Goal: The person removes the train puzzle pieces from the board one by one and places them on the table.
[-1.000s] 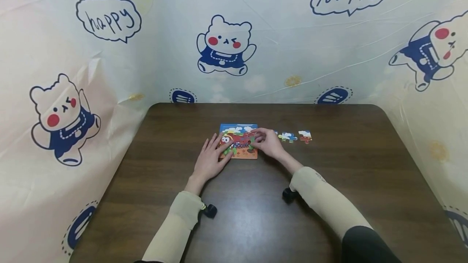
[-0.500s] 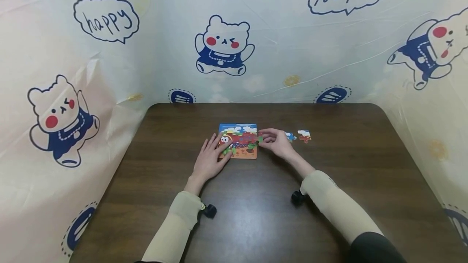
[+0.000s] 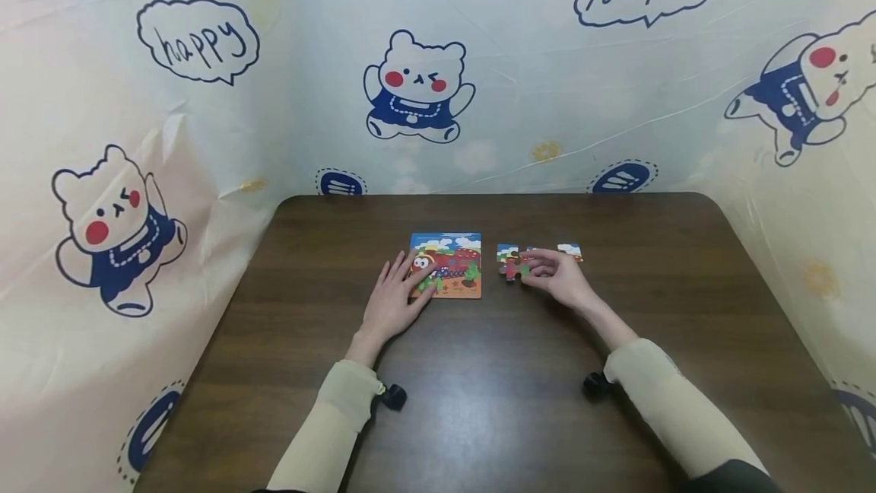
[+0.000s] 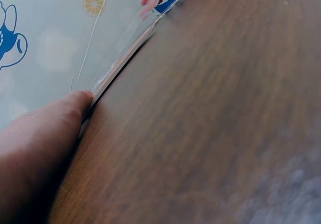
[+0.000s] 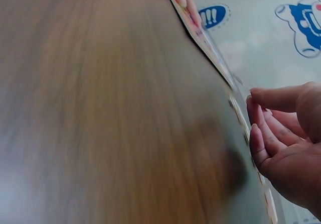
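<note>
A square picture puzzle (image 3: 460, 249) with a red cartoon train, blue sky and an orange border lies on the table. Spread over its left side, my left hand (image 3: 395, 299) rests with straight fingers; its thumb (image 4: 62, 118) meets the board's near edge in the left wrist view. To the right of the puzzle, my right hand (image 3: 560, 278) pinches a small red and green puzzle piece (image 3: 524, 268) between thumb and fingertips. That hand is over a row of loose pieces, and it hides part of them. A cloud-topped piece (image 3: 507, 252) shows just left of its fingers.
Another loose piece (image 3: 570, 250) with a white cloud lies behind the right hand. The dark wooden table (image 3: 438, 386) ends at a rounded back edge, with a printed cloth (image 3: 520, 120) hanging behind. Small black cameras sit at both wrists.
My right hand has drawn away from the puzzle toward the right with the small piece, moving over the loose pieces. My left hand has stayed on the puzzle.
</note>
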`<state>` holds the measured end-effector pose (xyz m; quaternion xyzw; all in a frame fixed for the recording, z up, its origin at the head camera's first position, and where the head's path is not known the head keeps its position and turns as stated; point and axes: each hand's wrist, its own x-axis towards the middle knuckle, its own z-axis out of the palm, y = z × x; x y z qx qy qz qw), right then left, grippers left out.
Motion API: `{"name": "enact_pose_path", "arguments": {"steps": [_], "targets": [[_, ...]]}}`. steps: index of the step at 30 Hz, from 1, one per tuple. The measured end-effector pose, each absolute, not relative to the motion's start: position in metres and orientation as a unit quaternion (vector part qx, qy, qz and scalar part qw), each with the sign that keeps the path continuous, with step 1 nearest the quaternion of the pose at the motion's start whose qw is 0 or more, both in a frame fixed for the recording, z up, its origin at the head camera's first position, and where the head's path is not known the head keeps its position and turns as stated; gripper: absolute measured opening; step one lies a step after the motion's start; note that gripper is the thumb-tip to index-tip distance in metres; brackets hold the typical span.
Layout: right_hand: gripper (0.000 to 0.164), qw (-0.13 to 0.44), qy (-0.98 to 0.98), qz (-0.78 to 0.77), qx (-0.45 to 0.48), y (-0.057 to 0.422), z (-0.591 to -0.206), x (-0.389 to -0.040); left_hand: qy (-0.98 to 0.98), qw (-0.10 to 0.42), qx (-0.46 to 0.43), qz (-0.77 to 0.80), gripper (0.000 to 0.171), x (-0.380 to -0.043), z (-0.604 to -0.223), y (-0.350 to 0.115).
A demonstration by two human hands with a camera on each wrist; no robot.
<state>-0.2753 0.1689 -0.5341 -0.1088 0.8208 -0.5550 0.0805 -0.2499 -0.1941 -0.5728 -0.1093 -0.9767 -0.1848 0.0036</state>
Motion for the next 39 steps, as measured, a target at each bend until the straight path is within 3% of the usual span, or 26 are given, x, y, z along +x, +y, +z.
{"name": "enact_pose_path", "arguments": {"steps": [17,35,39], "targets": [[0.049,0.101,0.825,-0.549,-0.091,0.235,-0.532,-0.257,-0.975,0.018,-0.114,-0.192,0.06,-0.249,-0.572,-0.193],[0.05,0.111,0.867,-0.474,-0.108,0.27,-0.529,-0.25,-0.975,0.016,-0.115,-0.19,0.062,-0.251,-0.575,-0.196],[0.047,0.089,0.882,-0.448,-0.113,0.272,-0.532,-0.251,-0.974,0.013,-0.115,-0.192,0.062,-0.251,-0.574,-0.196]]}}
